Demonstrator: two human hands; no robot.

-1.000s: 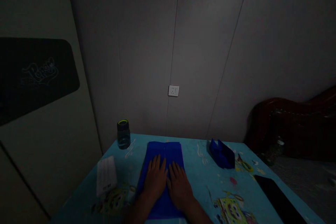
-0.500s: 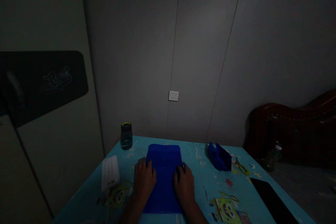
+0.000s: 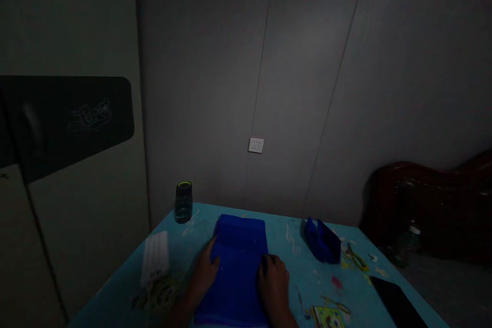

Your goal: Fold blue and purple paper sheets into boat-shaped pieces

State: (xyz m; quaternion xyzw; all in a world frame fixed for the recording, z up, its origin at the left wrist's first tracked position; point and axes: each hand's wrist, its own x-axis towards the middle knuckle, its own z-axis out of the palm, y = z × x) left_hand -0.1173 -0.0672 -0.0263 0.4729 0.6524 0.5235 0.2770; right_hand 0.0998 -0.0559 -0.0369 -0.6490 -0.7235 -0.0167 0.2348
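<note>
A blue sheet [image 3: 238, 277] with a crease near its far end lies lengthwise on the table in front of me. My left hand [image 3: 205, 270] is at its left edge, fingers along the side and thumb over the top. On the opposite edge, my right hand [image 3: 273, 279] has its fingers curled against the border. How far the fingertips reach under the sheet is hidden. Off to the right stands a folded blue piece [image 3: 323, 243], apart from both hands.
The table has a light blue cartoon-print cover [image 3: 303, 287]. A dark bottle [image 3: 183, 204] stands at the back left, near a white pleated object [image 3: 156, 256]. Yellow-handled pliers [image 3: 357, 258] and a flat black object [image 3: 397, 302] lie on the right. Behind is a wall.
My left hand has shifted lower and outward along the sheet's left edge, and the sheet's near end now spreads farther left. The right fingers have curled more. The view has moved slightly.
</note>
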